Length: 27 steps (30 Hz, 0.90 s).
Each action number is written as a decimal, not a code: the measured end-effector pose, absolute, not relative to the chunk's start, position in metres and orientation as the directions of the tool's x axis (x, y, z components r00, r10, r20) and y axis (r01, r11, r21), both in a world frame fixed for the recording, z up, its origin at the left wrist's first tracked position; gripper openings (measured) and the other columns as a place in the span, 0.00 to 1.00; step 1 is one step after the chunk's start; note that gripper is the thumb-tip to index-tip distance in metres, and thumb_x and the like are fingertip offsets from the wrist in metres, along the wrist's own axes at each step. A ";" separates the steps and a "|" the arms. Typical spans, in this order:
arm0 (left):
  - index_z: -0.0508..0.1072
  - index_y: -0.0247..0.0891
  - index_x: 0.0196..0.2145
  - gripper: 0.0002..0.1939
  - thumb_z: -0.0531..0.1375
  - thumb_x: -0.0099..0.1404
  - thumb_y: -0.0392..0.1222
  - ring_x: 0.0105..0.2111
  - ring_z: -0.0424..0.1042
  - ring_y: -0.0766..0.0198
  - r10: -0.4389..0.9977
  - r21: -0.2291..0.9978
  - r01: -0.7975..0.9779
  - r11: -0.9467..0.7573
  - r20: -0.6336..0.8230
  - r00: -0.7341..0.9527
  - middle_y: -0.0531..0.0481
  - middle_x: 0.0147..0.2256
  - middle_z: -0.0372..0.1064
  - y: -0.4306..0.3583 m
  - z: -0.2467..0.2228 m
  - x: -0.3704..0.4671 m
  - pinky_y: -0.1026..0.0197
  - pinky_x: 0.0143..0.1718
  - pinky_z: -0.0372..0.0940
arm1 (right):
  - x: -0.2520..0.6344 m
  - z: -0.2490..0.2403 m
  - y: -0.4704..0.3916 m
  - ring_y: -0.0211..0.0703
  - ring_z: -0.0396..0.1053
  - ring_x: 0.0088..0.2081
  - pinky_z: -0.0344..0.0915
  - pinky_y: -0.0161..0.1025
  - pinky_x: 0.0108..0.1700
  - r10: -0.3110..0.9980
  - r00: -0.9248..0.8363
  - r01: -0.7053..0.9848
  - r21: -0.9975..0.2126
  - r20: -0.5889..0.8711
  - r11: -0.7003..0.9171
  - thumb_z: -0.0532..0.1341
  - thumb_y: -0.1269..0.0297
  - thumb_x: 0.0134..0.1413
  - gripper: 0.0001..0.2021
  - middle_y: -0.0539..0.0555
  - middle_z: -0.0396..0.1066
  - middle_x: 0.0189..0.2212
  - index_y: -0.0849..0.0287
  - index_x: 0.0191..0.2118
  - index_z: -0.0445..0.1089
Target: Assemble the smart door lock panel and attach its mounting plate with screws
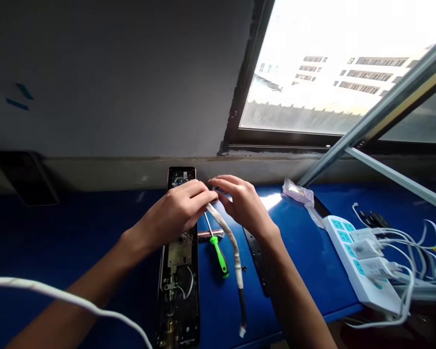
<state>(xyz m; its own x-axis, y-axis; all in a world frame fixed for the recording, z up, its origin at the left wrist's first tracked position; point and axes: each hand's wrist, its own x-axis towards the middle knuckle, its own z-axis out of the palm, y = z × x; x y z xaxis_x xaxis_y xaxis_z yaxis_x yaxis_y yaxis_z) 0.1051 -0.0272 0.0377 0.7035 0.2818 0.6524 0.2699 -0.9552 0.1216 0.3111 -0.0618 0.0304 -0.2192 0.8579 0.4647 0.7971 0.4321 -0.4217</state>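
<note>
A long black housing (189,322) with exposed metal parts and thin wires lies lengthwise on the blue table. My left hand (183,206) is over its upper part, thumb and fingers pinched on the end of a white wrapped cable (229,236). That cable hangs down to the right and ends in a black section with a small white connector (242,332). Just right of the pinch is my right hand (240,201), its fingers curled near the cable end; whether they grip it is unclear. Between housing and cable lies a green-handled screwdriver (219,257).
A black plate (256,259) lies partly under my right forearm. On the right are a white power strip (359,266) with plugs and cables, a plastic packet (298,192) and metal bars (392,97). A dark phone (25,177) leans at the left wall. A white cord (76,299) crosses my left forearm.
</note>
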 end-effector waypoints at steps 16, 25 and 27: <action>0.72 0.48 0.60 0.18 0.59 0.75 0.44 0.66 0.62 0.49 0.769 0.504 0.581 -0.640 0.427 0.476 0.46 0.62 0.63 0.037 0.005 0.050 0.44 0.68 0.62 | 0.288 0.016 -0.011 0.39 0.78 0.33 0.74 0.34 0.36 0.857 -0.222 0.553 -0.664 0.465 0.503 0.69 0.67 0.61 0.02 0.52 0.82 0.34 0.57 0.38 0.81; 0.65 0.51 0.66 0.26 0.61 0.72 0.46 0.69 0.60 0.51 0.843 0.694 0.517 -0.501 0.256 0.473 0.46 0.68 0.55 0.034 -0.009 0.059 0.49 0.71 0.59 | 0.285 0.009 -0.009 0.38 0.77 0.29 0.71 0.33 0.32 0.851 -0.273 0.597 -0.614 0.448 0.515 0.70 0.67 0.60 0.02 0.51 0.82 0.31 0.55 0.37 0.82; 0.65 0.50 0.66 0.26 0.61 0.72 0.44 0.69 0.59 0.52 0.845 0.709 0.498 -0.498 0.269 0.463 0.45 0.67 0.56 0.033 -0.012 0.063 0.49 0.72 0.58 | 0.285 0.006 -0.007 0.38 0.77 0.29 0.71 0.33 0.32 0.844 -0.286 0.608 -0.594 0.454 0.526 0.69 0.69 0.60 0.03 0.51 0.82 0.32 0.55 0.38 0.82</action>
